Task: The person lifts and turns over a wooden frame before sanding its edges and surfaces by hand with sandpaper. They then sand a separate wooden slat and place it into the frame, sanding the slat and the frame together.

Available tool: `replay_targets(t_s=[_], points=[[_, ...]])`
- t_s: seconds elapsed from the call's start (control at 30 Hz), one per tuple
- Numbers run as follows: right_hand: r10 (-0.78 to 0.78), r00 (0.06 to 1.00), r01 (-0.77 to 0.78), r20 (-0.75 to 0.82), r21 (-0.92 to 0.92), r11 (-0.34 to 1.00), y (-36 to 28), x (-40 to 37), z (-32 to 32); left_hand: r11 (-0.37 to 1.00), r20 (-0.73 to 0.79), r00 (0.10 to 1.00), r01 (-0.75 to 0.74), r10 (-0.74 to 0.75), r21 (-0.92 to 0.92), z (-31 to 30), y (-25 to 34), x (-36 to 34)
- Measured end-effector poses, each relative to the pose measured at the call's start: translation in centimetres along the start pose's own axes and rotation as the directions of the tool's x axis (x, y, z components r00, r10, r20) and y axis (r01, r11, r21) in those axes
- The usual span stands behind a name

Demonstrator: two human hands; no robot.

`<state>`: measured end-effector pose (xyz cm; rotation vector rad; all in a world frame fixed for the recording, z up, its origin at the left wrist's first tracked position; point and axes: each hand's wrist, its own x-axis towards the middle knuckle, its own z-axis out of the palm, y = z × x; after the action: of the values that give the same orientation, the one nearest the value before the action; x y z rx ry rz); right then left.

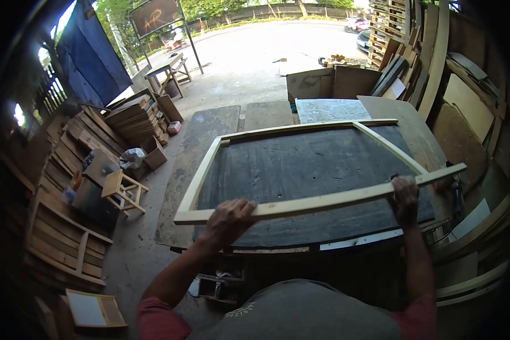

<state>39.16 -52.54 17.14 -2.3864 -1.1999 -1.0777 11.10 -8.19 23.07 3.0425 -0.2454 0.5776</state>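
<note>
A pale wooden frame (323, 202) of long bars lies over a dark-topped worktable (300, 161), its near bar raised a little toward me. My left hand (230, 220) is closed around that near bar close to its left corner. Farther right, my right hand (405, 199) grips the same bar, just left of where a crosspiece (388, 146) meets it. The bar's right end sticks out past the crosspiece. What the fingers do under the bar is hidden.
A small wooden stool (123, 190) stands on the floor at left, near stacked boards (136, 116). Wooden panels and planks (467, 107) lean along the right side. Brown boards (334, 82) stand behind the table. A bench (167, 71) stands near the bright road.
</note>
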Motion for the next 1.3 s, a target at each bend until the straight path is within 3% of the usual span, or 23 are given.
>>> replay_targets(t_s=[0.1, 0.3, 0.37, 0.5, 0.57, 0.63, 0.67, 0.7, 0.73, 0.77, 0.83, 0.9, 0.97, 1.03, 1.1, 1.13, 1.23, 1.3], points=[[-0.061, 0.98, 0.05, -0.189, -0.064, 0.997, 2.6, 6.4, -1.6, 0.98, -0.177, 0.979, -0.069, 0.103, 0.188, -2.5, -2.1, 3.4], [-0.12, 0.954, 0.111, -0.275, -0.048, 0.993, 7.9, 16.3, -3.4, 0.926, -0.341, 0.918, -0.067, 0.203, 0.372, -10.3, -4.5, 10.6], [-0.141, 0.936, 0.149, -0.322, 0.0, 0.989, 8.9, 18.8, -3.8, 0.914, -0.359, 0.916, -0.016, 0.176, 0.406, -11.6, -5.8, 12.1], [-0.197, 0.901, 0.124, -0.386, -0.207, 0.97, 14.1, 20.3, -4.1, 0.877, -0.466, 0.884, 0.186, 0.047, 0.442, -13.3, -7.4, 13.9], [-0.112, 0.934, 0.05, -0.34, -0.188, 0.981, 17.4, 19.3, -3.4, 0.867, -0.563, 0.826, 0.276, 0.007, 0.416, -13.0, -8.8, 14.6], [0.157, 0.709, -0.035, -0.687, 0.188, 0.982, 19.4, 18.4, -1.6, 0.87, -0.573, 0.818, 0.317, -0.05, 0.377, -12.6, -10.3, 14.8], [0.262, 0.625, -0.084, -0.735, 0.271, 0.959, 20.7, 17.4, 0.2, 0.848, -0.579, 0.815, 0.33, -0.035, 0.414, -12.1, -11.3, 14.8], [0.391, 0.511, -0.246, -0.765, 0.305, 0.92, 21.3, 16.0, 2.9, 0.822, -0.585, 0.811, 0.346, -0.02, 0.451, -11.7, -11.9, 14.9], [0.355, 0.463, -0.395, -0.812, 0.17, 0.903, 23.4, 14.3, 5.9, 0.798, -0.559, 0.823, 0.4, -0.097, 0.451, -11.7, -11.9, 15.0], [0.513, 0.383, -0.398, -0.769, 0.364, 0.842, 24.2, 13.2, 8.9, 0.793, -0.56, 0.821, 0.411, -0.109, 0.449, -11.5, -12.0, 15.3], [0.745, 0.415, -0.368, -0.523, 0.652, 0.663, 24.9, 13.1, 14.4, 0.751, -0.58, 0.801, 0.471, -0.145, 0.463, -11.5, -12.6, 16.0], [0.772, 0.509, -0.218, -0.381, 0.811, 0.544, 24.6, 15.1, 18.6, 0.749, -0.608, 0.789, 0.456, -0.091, 0.48, -11.8, -13.3, 16.8], [0.779, 0.555, -0.202, -0.292, 0.861, 0.467, 25.0, 17.2, 21.2, 0.741, -0.599, 0.773, 0.524, -0.208, 0.42, -12.4, -13.2, 18.0], [0.8, 0.583, -0.261, -0.142, 0.9, 0.35, 25.2, 19.0, 22.9, 0.716, -0.626, 0.757, 0.54, -0.185, 0.442, -12.3, -14.5, 18.5], [0.679, 0.694, -0.11, -0.24, 0.896, 0.43, 26.0, 20.5, 25.1, 0.696, -0.655, 0.741, 0.547, -0.144, 0.465, -12.4, -15.7, 19.3], [0.685, 0.687, -0.096, -0.241, 0.905, 0.414, 26.2, 21.3, 26.1, 0.71, -0.67, 0.727, 0.551, -0.15, 0.438, -12.3, -16.1, 19.8], [0.658, 0.724, -0.229, -0.207, 0.827, 0.513, 26.8, 22.5, 27.8, 0.722, -0.656, 0.714, 0.586, -0.245, 0.369, -12.5, -18.1, 21.1], [0.645, 0.734, -0.245, -0.214, 0.802, 0.544, 27.5, 23.1, 29.1, 0.637, -0.744, 0.667, 0.555, 0.045, 0.536, -12.1, -20.0, 21.9]])
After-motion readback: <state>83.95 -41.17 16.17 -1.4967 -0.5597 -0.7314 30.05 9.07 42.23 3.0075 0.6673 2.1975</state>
